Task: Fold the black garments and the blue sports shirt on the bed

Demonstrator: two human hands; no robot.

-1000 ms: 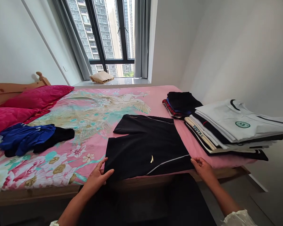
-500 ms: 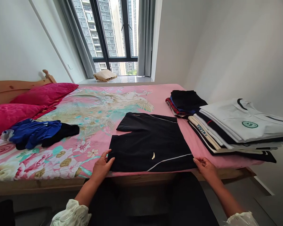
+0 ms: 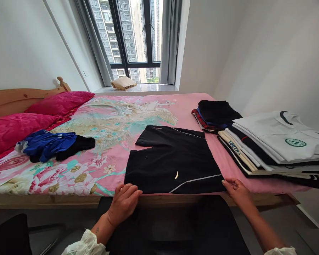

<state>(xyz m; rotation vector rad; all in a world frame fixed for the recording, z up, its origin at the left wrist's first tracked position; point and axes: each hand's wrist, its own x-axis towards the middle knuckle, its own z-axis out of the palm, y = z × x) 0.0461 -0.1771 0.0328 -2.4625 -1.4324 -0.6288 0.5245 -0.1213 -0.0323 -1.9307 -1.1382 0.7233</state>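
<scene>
A pair of black shorts (image 3: 159,166) with grey piping and a small pale crescent mark lies spread flat on the bed, legs to the left and waist to the right. My left hand (image 3: 124,202) is closed at the near left corner, by a leg hem, fingers curled over the edge. At the near right corner, by the waistband, my right hand (image 3: 238,191) pinches the fabric between thumb and fingers. The shorts' near edge runs along the bed's edge between both hands.
Right of the shorts stands a tall stack of folded shirts (image 3: 271,141), with folded dark clothes (image 3: 218,112) behind it. A blue and black clothing heap (image 3: 53,144) lies at left, near magenta pillows (image 3: 61,102). A black chair (image 3: 12,235) stands below the bed's wooden edge.
My left hand has shifted right along the near hem and its fingers have curled in. The right hand still holds its corner. The view has turned slightly left.
</scene>
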